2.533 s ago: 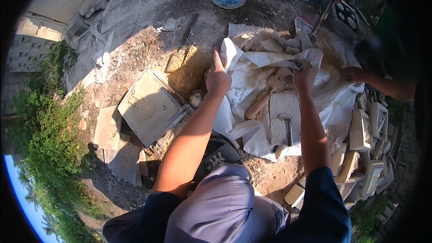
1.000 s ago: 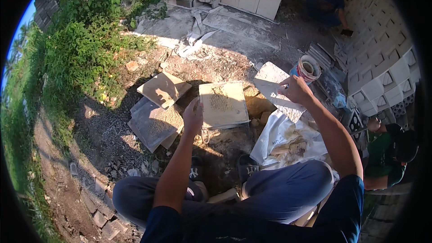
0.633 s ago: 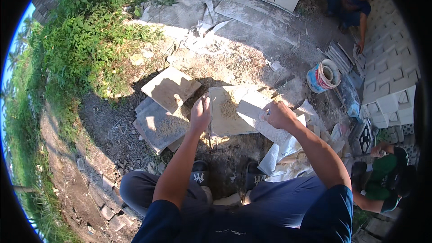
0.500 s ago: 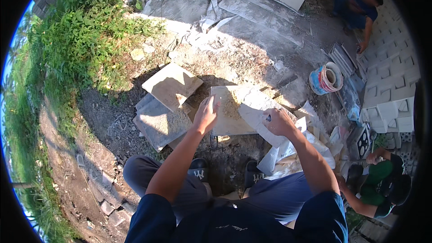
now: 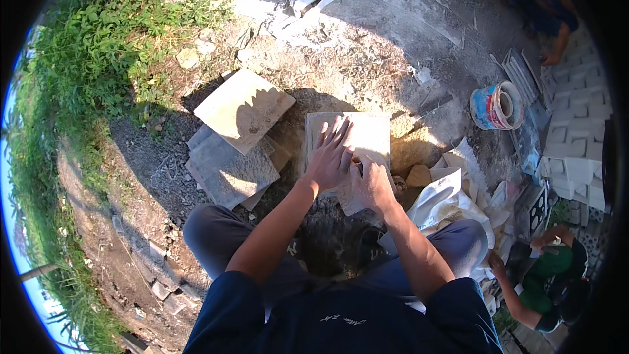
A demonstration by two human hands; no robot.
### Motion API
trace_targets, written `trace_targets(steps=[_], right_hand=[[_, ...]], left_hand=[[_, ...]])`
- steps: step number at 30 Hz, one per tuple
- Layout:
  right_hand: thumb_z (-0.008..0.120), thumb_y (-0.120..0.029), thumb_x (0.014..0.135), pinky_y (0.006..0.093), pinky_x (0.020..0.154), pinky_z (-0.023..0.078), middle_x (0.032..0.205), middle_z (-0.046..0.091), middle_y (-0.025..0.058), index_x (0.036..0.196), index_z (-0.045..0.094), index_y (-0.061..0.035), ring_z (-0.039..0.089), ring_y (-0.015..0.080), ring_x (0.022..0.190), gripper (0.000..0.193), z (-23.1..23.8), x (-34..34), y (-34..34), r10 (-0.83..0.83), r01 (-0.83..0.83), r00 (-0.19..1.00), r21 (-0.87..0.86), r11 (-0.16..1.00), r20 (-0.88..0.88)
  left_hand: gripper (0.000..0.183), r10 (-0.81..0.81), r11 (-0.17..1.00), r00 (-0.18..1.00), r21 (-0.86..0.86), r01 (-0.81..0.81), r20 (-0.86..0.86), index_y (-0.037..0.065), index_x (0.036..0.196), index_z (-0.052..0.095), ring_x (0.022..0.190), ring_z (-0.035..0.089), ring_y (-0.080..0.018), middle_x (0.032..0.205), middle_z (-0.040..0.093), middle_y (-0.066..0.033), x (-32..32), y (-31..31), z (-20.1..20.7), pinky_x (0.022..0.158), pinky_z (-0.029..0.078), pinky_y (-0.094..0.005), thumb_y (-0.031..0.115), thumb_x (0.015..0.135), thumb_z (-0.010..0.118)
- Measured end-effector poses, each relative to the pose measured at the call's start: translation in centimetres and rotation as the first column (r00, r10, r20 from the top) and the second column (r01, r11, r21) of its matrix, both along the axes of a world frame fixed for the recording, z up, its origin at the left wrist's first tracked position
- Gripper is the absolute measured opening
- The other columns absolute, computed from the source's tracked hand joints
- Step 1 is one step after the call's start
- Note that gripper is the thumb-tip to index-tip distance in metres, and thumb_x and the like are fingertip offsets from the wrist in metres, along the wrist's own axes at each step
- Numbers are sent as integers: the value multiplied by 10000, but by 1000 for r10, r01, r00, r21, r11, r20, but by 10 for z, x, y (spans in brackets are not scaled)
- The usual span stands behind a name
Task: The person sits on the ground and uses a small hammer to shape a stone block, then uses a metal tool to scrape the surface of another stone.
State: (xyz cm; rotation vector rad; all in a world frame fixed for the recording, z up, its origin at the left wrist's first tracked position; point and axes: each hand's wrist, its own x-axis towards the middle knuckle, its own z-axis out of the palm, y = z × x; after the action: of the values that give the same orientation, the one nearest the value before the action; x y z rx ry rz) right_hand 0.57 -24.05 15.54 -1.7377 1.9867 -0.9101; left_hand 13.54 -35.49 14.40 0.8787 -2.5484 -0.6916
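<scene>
The pale plate [image 5: 351,205] has shifted left across the square slab [image 5: 373,131], a corner past its near edge; the left hand [image 5: 329,162] lies flat on top, fingers spread, the right hand [image 5: 371,183] curled onto the plate.

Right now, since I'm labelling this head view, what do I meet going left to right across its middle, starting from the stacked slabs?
Stacked slabs → left hand → right hand → red, white and blue bucket → pale patterned blocks by the right rim.
</scene>
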Motion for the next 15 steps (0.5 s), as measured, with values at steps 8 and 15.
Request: trace_targets(steps=[8,15], right_hand=[[645,-20,869,398,761,565,1123,583,218,1102,644,40,657,328,928,240,-25,-9,44,246,-263,745,65,963,-621],[650,-44,884,404,678,550,1109,597,216,1003,658,18,673,313,872,134,-5,-20,59,242,-185,904,187,965,-353]], left_hand=[[616,-55,997,998,54,55,-1,-49,1550,387,1556,277,-357,1650,335,-218,-8,33,-31,1279,180,-501,348,1114,210],[612,-97,990,995,102,96,3,-61,1535,394,1556,269,-369,1648,328,-231,-23,50,-25,1284,170,-512,336,1102,225]])
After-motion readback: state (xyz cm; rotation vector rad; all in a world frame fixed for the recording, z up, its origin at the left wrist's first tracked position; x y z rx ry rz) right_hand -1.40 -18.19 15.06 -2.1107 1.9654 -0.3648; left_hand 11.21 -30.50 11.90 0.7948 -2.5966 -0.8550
